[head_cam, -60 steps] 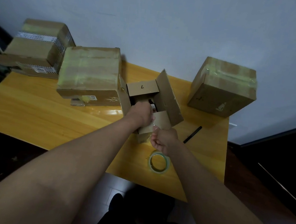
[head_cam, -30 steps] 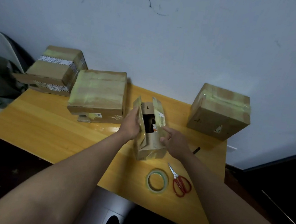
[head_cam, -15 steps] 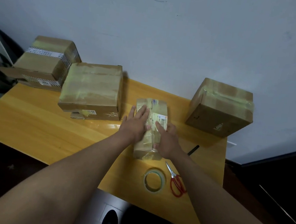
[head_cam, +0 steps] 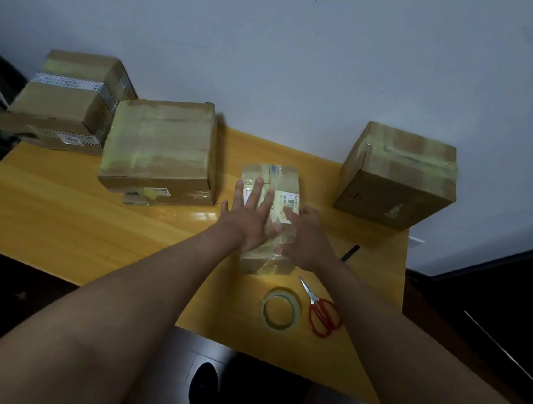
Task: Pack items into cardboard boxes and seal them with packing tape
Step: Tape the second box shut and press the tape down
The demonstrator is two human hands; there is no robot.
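head view, both hands flat on small box point(head_cam: 272, 176)

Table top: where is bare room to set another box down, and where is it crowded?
The widest bare stretch of table lies left of the left hand, in front of the large taped box. A narrower gap separates the small box from the right box. Crowded: the near right, with tape roll and scissors.
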